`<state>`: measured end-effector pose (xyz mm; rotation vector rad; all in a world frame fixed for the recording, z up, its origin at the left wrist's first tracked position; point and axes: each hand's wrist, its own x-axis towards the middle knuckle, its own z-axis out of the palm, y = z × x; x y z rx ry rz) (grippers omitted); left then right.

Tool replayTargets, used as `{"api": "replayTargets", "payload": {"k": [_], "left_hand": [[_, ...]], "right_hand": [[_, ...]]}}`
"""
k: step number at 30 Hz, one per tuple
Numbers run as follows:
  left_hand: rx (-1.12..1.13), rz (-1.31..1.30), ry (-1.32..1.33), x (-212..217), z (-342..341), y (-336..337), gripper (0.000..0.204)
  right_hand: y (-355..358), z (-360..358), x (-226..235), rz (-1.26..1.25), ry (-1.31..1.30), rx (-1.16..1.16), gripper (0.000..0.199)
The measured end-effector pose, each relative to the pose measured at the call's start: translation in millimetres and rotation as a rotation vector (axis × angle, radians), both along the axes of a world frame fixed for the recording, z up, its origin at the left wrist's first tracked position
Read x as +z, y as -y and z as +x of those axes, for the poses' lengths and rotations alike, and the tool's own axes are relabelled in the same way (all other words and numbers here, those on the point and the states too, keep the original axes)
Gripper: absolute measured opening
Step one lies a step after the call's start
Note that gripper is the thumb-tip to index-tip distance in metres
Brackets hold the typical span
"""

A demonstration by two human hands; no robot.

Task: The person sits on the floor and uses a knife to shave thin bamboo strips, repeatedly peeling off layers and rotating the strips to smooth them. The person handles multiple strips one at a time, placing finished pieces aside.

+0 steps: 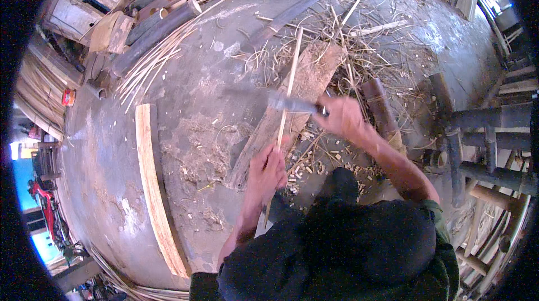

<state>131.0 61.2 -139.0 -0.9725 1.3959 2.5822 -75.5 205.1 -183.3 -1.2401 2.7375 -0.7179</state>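
A slender bamboo strip point(292, 73) is held lengthwise over a weathered wooden plank point(321, 68) on the floor point(219, 93); its lower part is gripped in the closed fingers of the left hand point(268, 169), while a knife point(293, 104) is gripped by its handle in the closed fingers of the right hand point(341, 117); the blade is blurred and set across the strip, so contact cannot be told. Cutting or trimming of the strip is judged to be in hand; for the next stroke, a firm hold and left fingers kept below the blade are called for. Small cut pieces point(331, 162) and curled shavings point(387, 48) are scattered around the plank; one small red container point(68, 97) is seen at the far left, its contents too small to be told.
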Motion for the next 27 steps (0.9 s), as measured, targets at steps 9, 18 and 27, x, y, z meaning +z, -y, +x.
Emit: {"api": "replayTargets", "payload": {"k": [9, 18, 27], "left_hand": [[-0.225, -0.312, 0.236, 35, 22, -6, 0.032], [0.003, -0.212, -0.002, 0, -13, -1, 0.036], [-0.080, -0.209, 0.050, 29, 9, -7, 0.042]], "right_hand": [[-26, -84, -3, 0.080, 0.094, -0.344, 0.034], [-14, 3, -8, 0.023, 0.023, -0.048, 0.028], [-10, -46, -13, 0.095, 0.111, -0.224, 0.028]]}}
